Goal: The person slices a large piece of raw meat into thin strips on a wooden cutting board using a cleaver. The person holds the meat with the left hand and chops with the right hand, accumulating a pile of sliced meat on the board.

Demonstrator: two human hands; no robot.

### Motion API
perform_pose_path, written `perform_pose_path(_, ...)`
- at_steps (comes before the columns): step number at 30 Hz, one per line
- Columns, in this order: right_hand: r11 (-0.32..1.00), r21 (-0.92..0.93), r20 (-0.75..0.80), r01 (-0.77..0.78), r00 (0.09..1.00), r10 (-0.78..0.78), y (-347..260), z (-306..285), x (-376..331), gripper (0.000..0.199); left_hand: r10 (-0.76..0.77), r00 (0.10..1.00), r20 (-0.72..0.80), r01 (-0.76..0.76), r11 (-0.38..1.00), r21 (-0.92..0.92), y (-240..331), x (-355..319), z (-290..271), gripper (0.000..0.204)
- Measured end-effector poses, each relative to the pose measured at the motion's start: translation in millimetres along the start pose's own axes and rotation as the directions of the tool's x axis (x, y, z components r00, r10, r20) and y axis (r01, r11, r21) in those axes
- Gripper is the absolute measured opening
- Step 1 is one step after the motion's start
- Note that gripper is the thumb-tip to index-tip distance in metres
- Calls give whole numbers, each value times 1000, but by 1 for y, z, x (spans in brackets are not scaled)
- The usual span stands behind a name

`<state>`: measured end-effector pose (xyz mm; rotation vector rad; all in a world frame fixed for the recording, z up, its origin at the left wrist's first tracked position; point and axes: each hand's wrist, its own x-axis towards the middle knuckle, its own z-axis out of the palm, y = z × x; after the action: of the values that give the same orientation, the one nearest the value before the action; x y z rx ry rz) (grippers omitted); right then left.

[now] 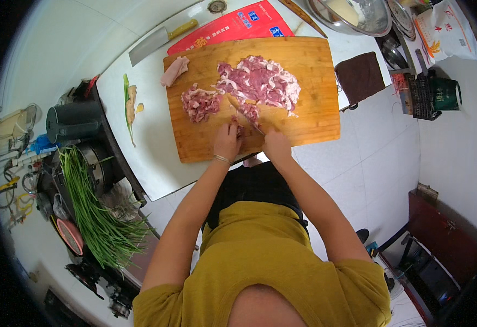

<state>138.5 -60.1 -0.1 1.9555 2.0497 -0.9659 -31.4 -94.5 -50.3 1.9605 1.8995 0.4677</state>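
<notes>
A slim steel-bladed knife point(242, 116) is being gripped in the closed right hand point(276, 145), its blade angled up and to the left across a strip of raw pink pork point(238, 128). That strip is being pinned under the curled fingertips of the left hand point(227, 141), near the front edge of the rectangular bamboo cutting board point(315, 109). Slicing appears to be in hand: a small heap of cut pieces point(199, 103) is lying to the left, a larger spread of sliced pork point(260, 80) behind the blade. The next cut is judged to call for the fingertips being kept clear.
</notes>
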Motion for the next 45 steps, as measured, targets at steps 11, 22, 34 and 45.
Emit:
perform_pose_path(11, 991, 133, -6, -16, 1000, 17, 15, -10, -11, 20, 254, 949, -186, -273, 958, -86, 10, 13, -25, 28)
perform_pose_path(22, 993, 110, 82, -48, 996, 39, -12, -12, -26, 18, 429, 898, -99, -418, 902, 112, 4, 13, -4, 20)
perform_pose_path(34, 999, 44, 119, -13, 993, 8, 2, -4, -23, 16, 341, 938, -70, -334, 938, 95, 9, 19, -2, 20)
perform_pose_path(45, 996, 46, 79, -74, 994, 70, 6, -4, -28, 15, 306, 938, -160, -291, 950, 110, 9, 15, 9, 18)
